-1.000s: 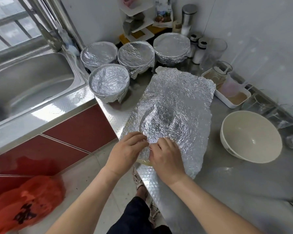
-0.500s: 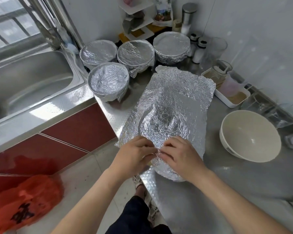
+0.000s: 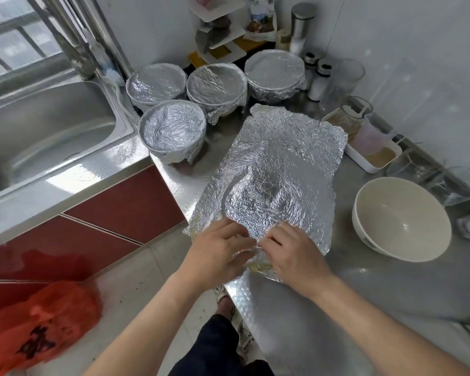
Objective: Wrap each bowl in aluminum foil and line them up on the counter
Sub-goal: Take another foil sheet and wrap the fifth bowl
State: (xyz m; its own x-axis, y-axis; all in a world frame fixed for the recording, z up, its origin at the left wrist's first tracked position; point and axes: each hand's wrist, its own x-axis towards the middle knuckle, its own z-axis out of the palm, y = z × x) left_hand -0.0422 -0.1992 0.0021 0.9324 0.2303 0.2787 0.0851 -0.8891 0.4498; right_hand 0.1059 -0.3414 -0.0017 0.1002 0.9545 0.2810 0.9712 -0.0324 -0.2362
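One steel counter (image 3: 323, 308) carries everything, and one steel sink (image 3: 46, 142) is let into it well to the left of the hands.

There is one loose foil sheet (image 3: 282, 172). It is crinkled all over, roughly rectangular with ragged edges, and runs from the grip away toward the wall. Just beyond the fingertips it sags into a round hollow, with a curved crease on the left of it. The left hand (image 3: 217, 251) and the right hand (image 3: 293, 256) meet at the sheet's near edge, knuckles up and fingers curled down onto the foil, both gripping that edge with their fingertips almost touching. Directly under the grip, between the two hands, a pale rim (image 3: 258, 267) peeks out from beneath the foil; how much of that bowl is covered on its far side cannot be told.

One orange plastic bag (image 3: 36, 327) with dark lettering lies on the floor, far to the left of the hands and nearer the person.

One bare bowl (image 3: 402, 218), cream-white and empty, sits upright to the right of the right hand, apart from the sheet.

Four wrapped bowls stand beyond the grip, to its left. Three form a back row by the wall (image 3: 156, 86), (image 3: 216, 85), (image 3: 274, 74), and the fourth (image 3: 173, 130) stands in front of them, nearest the sink. Each has foil stretched flat over its mouth and crimped down the sides.

One white tray (image 3: 356, 156) lies beyond the bare bowl, just past the sheet's far right corner.

Two small shakers (image 3: 319, 84) with dark caps stand right of the back row.
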